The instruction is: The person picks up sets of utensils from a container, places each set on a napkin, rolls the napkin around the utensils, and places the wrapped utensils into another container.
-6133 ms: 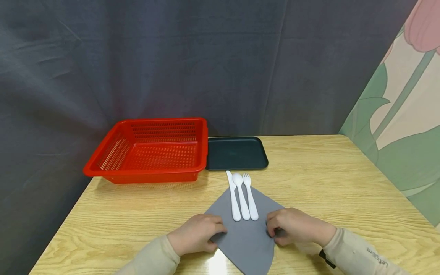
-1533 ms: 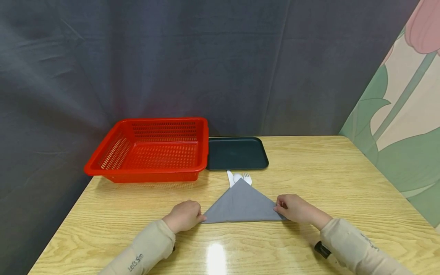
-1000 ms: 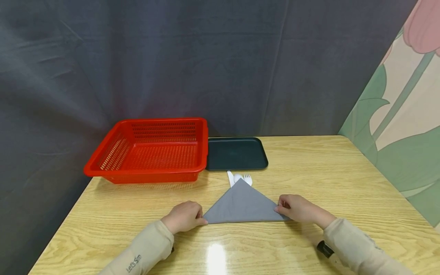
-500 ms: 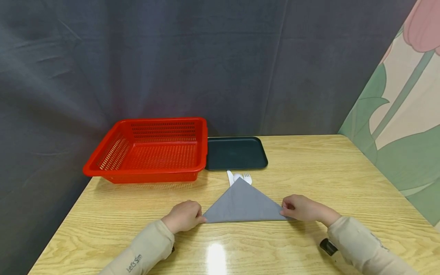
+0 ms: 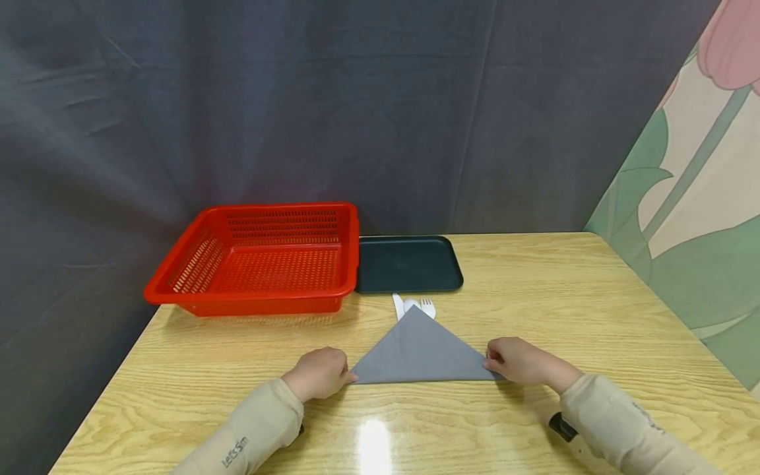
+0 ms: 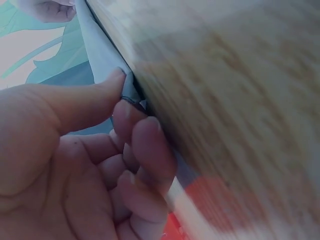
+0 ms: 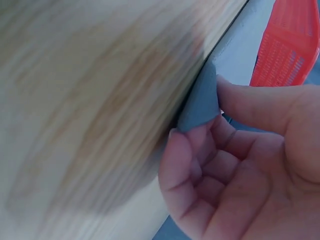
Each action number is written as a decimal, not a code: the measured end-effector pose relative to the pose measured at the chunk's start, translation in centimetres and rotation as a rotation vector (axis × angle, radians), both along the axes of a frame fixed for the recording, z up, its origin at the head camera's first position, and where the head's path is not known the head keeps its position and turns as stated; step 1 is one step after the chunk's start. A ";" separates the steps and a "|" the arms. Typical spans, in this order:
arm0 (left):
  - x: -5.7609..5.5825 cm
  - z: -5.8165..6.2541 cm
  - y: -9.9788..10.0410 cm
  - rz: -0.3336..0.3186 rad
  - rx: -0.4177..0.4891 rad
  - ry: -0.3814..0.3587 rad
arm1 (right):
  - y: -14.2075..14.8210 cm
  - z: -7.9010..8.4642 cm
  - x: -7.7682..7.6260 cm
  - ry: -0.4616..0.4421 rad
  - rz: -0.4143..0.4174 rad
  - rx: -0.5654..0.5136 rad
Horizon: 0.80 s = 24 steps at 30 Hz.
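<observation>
A grey cloth napkin (image 5: 418, 353) lies folded into a triangle on the table, its tip pointing away from me. Under it lie a white knife (image 5: 398, 306), spoon (image 5: 411, 305) and fork (image 5: 427, 307); just their upper ends stick out past the tip and the handles are hidden. My left hand (image 5: 319, 374) pinches the left corner between thumb and fingertips, as the left wrist view shows close up. At the opposite corner my right hand (image 5: 519, 360) pinches the cloth, whose corner (image 7: 200, 102) shows between thumb and fingers in the right wrist view.
A red plastic basket (image 5: 261, 307) stands at the back left of the wooden table (image 5: 534, 284). Beside it lies a dark tray (image 5: 410, 265), partly behind the basket's right wall. A dark curtain (image 5: 332, 119) hangs behind, and a flower-painted wall is on the right.
The napkin's near part was folded away from me over the cutlery, making a triangle. Both hands moved to its side corners; the right shifted slightly outward over the last second.
</observation>
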<state>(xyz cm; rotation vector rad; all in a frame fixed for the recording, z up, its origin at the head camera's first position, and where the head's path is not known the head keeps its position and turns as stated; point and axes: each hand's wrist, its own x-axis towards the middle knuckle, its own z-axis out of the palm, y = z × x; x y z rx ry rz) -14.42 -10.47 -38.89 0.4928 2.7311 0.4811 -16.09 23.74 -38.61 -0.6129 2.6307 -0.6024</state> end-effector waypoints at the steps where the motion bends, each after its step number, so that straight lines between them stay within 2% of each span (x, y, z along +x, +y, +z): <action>1: 0.0 0.0 0.0 0.004 -0.002 -0.006 | 0.0 0.0 0.0 0.001 -0.007 0.008; 9: 0.0 0.3 0.2 0.016 -0.039 -0.007 | -0.3 -0.2 0.2 0.030 -0.058 0.069; 16: 0.2 0.3 0.3 -0.003 -0.055 0.047 | -0.2 -0.3 0.2 0.064 -0.021 0.049; 24: -0.1 -0.1 0.3 -0.034 0.035 0.090 | -0.1 -0.4 0.1 0.096 -0.014 0.006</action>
